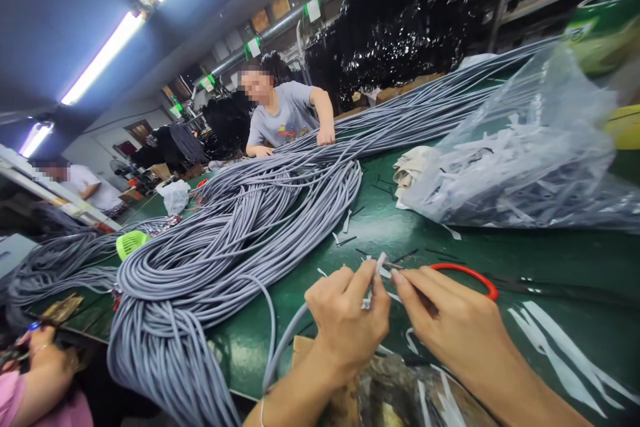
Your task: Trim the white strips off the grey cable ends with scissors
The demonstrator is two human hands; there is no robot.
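My left hand is closed, its thumb and forefinger pinching the end of a grey cable over the table. A small pale tip of the cable and some white wisps stick out above those fingers. Just to the right, my right hand is closed in a pinch on something thin and dark beside that tip; its kind is hard to make out. Behind the right hand lies a red-handled tool, with a dark blurred part stretching right. White strips lie on the green table to the right.
A large heap of coiled grey cables spreads across the left and back. A clear plastic bag of white scraps stands at right. Across the table a person handles cables; another person's arm is at lower left.
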